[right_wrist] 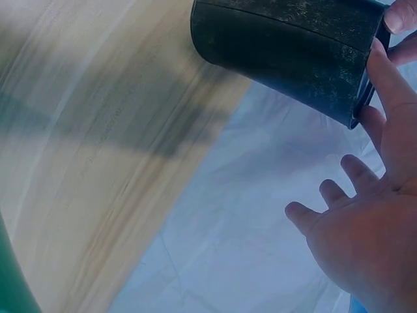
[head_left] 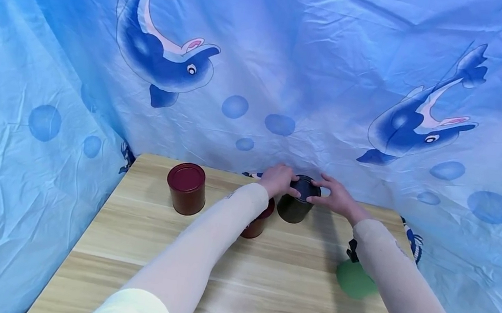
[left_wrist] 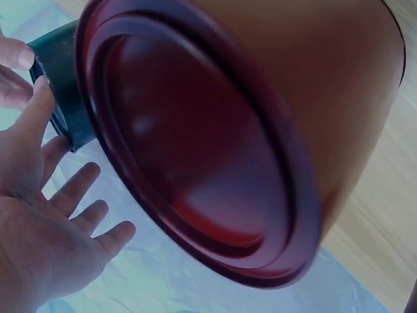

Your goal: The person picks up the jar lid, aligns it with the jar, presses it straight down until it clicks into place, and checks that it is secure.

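A black canister [head_left: 293, 212] stands near the back edge of the table, its round lid facing up. My left hand [head_left: 280, 180] holds the left side of the lid rim between thumb and forefinger. From the opposite side my right hand [head_left: 338, 199] pinches the same rim, its other fingers spread off the can in the right wrist view. That view shows the scuffed side of the black canister [right_wrist: 287, 52]. Just under my left wrist is a dark red canister [head_left: 254, 227], partly hidden by the sleeve. Its lid [left_wrist: 189, 137] fills much of the left wrist view.
Another dark red canister [head_left: 187, 195] stands at the back left of the wooden table [head_left: 292, 280]. A green rounded object [head_left: 354, 281] is on the right, partly covered by my right forearm. A blue dolphin-print curtain [head_left: 253, 53] hangs close behind the table and along both sides.
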The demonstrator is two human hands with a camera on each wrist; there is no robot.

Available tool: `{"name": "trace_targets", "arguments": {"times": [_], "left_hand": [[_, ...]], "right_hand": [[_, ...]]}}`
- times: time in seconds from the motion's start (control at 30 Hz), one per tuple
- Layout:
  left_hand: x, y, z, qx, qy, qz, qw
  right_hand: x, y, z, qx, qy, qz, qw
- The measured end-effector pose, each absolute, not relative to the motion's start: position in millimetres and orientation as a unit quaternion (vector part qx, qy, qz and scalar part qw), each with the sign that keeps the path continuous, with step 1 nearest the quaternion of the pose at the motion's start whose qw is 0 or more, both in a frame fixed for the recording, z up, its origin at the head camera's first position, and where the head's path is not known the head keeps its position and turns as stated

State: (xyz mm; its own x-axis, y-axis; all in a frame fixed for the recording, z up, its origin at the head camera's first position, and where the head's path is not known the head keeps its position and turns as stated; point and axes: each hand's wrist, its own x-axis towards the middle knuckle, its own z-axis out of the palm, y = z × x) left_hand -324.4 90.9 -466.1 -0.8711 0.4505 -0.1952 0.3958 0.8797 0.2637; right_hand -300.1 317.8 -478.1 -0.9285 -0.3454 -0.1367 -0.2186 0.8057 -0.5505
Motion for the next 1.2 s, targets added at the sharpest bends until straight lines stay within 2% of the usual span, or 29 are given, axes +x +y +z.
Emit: {"name": "trace_targets", "arguments": {"times": [0.47,0.77,0.97,1.2], "left_hand": [[-320,89,-464,0.235,0.966,0.064,0.087],[-315,87,-460,0.272,0.958,0.044,0.080],[-314,67,-441,0.287,0.954,0.052,0.067],[-299,24,-420,0.275,0.958,0.054,0.058]], "right_hand": [[-301,317,-473,-0.158,0.948,-0.259,0.096],[-293,319,-472,-0.169,0.952,-0.246,0.068],[-287,314,-459,-0.166,0.957,-0.224,0.076],[-271,302,-442,-0.186,0.964,-0.180,0.068]]}}
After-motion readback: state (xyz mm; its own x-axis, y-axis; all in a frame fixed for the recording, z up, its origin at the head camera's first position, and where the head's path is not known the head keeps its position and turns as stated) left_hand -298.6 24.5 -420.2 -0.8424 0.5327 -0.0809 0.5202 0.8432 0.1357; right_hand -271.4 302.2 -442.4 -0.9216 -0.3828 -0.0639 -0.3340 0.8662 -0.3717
